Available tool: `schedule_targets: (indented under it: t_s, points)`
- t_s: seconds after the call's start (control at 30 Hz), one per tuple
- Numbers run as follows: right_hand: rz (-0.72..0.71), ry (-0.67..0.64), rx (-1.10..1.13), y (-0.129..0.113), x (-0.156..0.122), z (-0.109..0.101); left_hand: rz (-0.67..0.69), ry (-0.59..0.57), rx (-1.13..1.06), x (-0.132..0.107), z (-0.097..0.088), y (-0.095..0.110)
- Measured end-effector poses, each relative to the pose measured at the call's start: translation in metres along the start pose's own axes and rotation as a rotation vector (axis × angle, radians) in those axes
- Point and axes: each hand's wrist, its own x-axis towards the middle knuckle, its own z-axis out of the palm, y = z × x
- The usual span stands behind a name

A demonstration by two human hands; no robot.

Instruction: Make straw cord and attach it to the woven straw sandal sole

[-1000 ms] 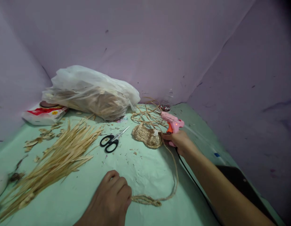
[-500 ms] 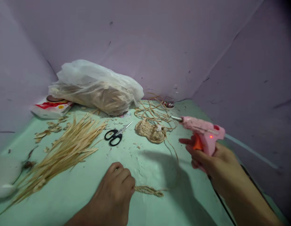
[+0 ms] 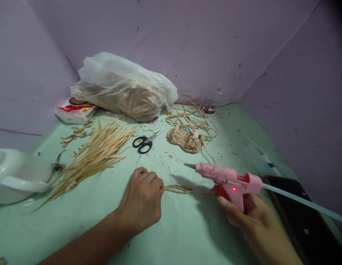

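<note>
My right hand (image 3: 248,217) grips a pink glue gun (image 3: 229,178) with a red light on; its metal tip points left, just above the table. A clear glue stick juts out of its back to the right. My left hand (image 3: 143,198) is closed in a fist on the table, pinching the end of a braided jute cord (image 3: 178,189). That cord lies just left of and below the gun's tip. Farther back a small woven jute piece (image 3: 184,140) rests among loose loops of cord (image 3: 191,117).
Black-handled scissors (image 3: 145,141) lie left of the woven piece. A bundle of straw strips (image 3: 96,154) spreads at the left. A plastic bag of fibre (image 3: 124,90) and a red-white packet (image 3: 75,110) sit at the back. A white container (image 3: 16,175) stands far left, a dark object (image 3: 300,209) at right.
My right hand has lifted the glue gun away from the woven piece and brought it toward me, near the cord end. The camera has tilted down and right. My left hand stays put.
</note>
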Motion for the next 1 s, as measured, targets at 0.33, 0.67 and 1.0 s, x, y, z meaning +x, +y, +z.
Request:
schedule_targets:
  t_s: [0.33, 0.67, 1.0]
  points:
    - [0.158, -0.052, 0.136, -0.014, 0.005, 0.054, 0.004, -0.029, -0.046, 0.001, -0.001, -0.002]
    - [0.135, -0.191, 0.147, -0.003, 0.014, 0.048, 0.0, -0.057, -0.08, 0.001, -0.001, -0.006]
    - [0.055, -0.086, 0.119, -0.001, 0.007, 0.036, -0.023, -0.044, -0.086, 0.003, -0.002, -0.005]
